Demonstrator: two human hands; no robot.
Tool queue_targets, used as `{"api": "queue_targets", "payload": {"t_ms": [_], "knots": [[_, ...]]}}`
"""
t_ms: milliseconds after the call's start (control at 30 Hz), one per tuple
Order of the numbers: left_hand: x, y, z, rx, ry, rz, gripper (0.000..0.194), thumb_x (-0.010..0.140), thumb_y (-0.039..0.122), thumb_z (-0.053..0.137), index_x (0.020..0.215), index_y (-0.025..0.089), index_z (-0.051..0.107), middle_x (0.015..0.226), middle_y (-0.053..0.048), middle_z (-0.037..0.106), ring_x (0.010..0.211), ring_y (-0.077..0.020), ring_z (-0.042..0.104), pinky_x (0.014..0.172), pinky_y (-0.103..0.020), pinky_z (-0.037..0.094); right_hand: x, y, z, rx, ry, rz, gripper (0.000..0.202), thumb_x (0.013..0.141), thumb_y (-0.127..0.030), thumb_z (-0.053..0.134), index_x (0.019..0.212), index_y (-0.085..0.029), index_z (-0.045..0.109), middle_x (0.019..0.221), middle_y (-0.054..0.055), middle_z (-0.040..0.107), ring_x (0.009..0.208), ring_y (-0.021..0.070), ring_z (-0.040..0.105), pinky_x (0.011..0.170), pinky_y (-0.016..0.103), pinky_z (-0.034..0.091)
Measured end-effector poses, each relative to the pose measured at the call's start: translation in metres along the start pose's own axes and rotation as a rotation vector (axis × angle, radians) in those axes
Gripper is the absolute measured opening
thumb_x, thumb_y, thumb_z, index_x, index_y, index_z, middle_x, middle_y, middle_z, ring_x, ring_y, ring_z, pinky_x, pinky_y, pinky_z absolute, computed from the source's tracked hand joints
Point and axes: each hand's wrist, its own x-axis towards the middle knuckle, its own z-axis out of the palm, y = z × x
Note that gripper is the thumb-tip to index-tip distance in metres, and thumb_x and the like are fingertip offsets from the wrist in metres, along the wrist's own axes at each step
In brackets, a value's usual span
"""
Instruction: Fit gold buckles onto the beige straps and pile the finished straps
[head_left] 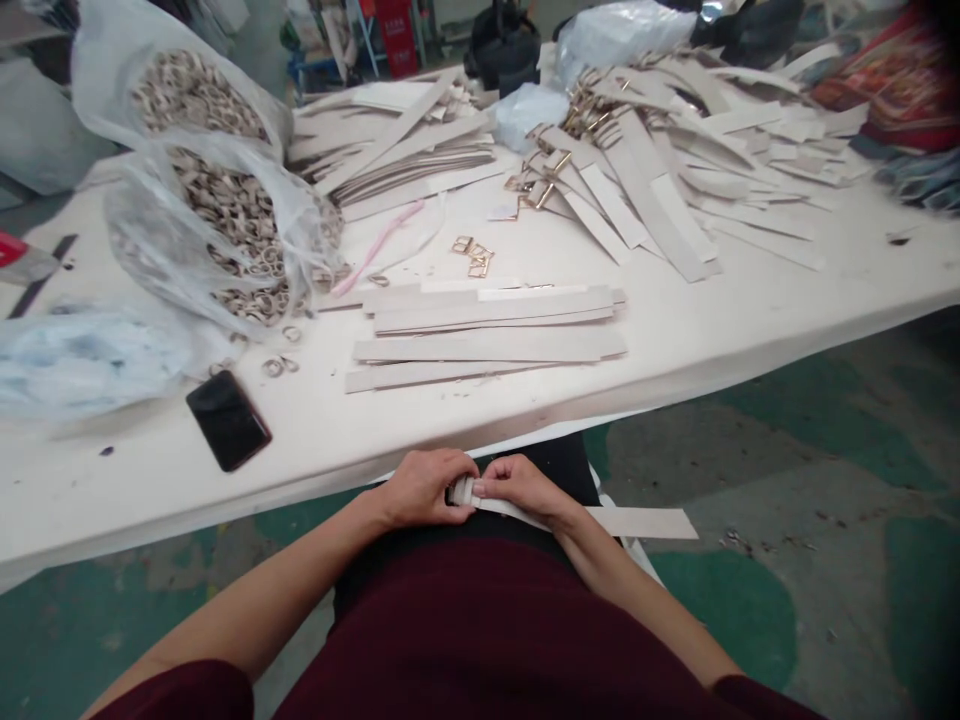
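Over my lap, my left hand (426, 487) is closed around the looped end of a beige strap (641, 522). My right hand (519, 486) pinches the same end from the other side, its fingertips close to the left ones. The strap's free length runs out to the right beneath my right wrist. Small bands show at the gripped end; any buckle there is hidden by my fingers. In front of me on the table lie several flat beige straps (487, 346), with a few loose gold buckles (474, 255) behind them.
On the left, plastic bags (124, 205) hold many small beige loops (232, 210). A black phone (229, 420) lies near the front edge of the white table (315, 425). Straps with gold buckles (637, 190) are heaped at the back right, and more strips (420, 165) at the back.
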Motion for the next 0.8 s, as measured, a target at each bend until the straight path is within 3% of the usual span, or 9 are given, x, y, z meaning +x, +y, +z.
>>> {"api": "queue_targets", "payload": {"t_ms": [133,267,467,567,633,700,800], "knots": [[0.002,-0.005,0.004,-0.297,-0.075,-0.088,0.035,0.064,0.032,0.069,0.095,0.021,0.058,0.075,0.003,0.057,0.065,-0.0126,0.049,0.059,-0.021,0.036,-0.006,-0.011,0.000,-0.055,-0.004,-0.016,0.036,0.058,-0.045,0.078,0.062,-0.013,0.062,0.054,-0.003,0.057,0.049,0.0077,0.045,0.049,0.021,0.032],[0.008,-0.008,0.005,-0.627,-0.155,-0.119,0.039,0.064,0.033,0.071,0.095,0.017,0.054,0.078,0.002,0.055,0.067,-0.0111,0.048,0.059,-0.020,0.036,-0.012,-0.023,-0.002,-0.230,0.030,-0.086,0.031,0.063,-0.042,0.075,0.063,-0.013,0.064,0.054,-0.003,0.056,0.050,0.0087,0.045,0.048,0.021,0.031],[0.006,-0.011,0.003,-0.887,-0.240,-0.218,0.042,0.059,0.030,0.076,0.087,0.018,0.048,0.071,0.005,0.050,0.061,-0.0089,0.044,0.055,-0.019,0.033,-0.012,-0.025,0.006,-0.229,0.009,-0.109,0.028,0.065,-0.040,0.073,0.064,-0.013,0.065,0.055,-0.002,0.056,0.050,0.0085,0.044,0.047,0.020,0.030],[-0.001,-0.004,0.001,-0.823,-0.203,-0.226,0.042,0.058,0.032,0.075,0.089,0.019,0.049,0.070,0.006,0.048,0.062,-0.0094,0.042,0.055,-0.019,0.032,-0.013,-0.020,0.010,-0.205,0.031,-0.095,0.025,0.063,-0.038,0.074,0.061,-0.014,0.065,0.053,-0.003,0.054,0.049,0.0080,0.042,0.048,0.020,0.029],[-0.004,-0.002,0.003,-0.621,-0.150,-0.199,0.039,0.058,0.034,0.074,0.088,0.020,0.055,0.072,0.006,0.050,0.068,-0.0111,0.043,0.058,-0.020,0.032,-0.009,-0.014,0.009,-0.251,0.040,-0.079,0.024,0.059,-0.037,0.075,0.055,-0.016,0.064,0.049,-0.005,0.050,0.048,0.0077,0.039,0.047,0.021,0.026],[0.000,-0.008,0.007,-0.421,-0.135,-0.230,0.033,0.060,0.036,0.073,0.086,0.022,0.058,0.074,0.005,0.054,0.070,-0.0129,0.045,0.059,-0.021,0.032,0.000,-0.010,0.003,-0.326,0.057,-0.005,0.023,0.049,-0.036,0.078,0.049,-0.018,0.063,0.046,-0.005,0.047,0.047,0.0082,0.038,0.046,0.021,0.025],[0.013,-0.022,0.008,-0.237,-0.181,-0.153,0.026,0.069,0.047,0.063,0.076,0.022,0.060,0.074,0.004,0.055,0.073,-0.0142,0.048,0.066,-0.023,0.036,0.012,-0.012,-0.002,-0.406,0.067,0.012,0.022,0.046,-0.038,0.075,0.049,-0.019,0.064,0.050,-0.004,0.049,0.053,0.0103,0.043,0.048,0.020,0.031]]}}
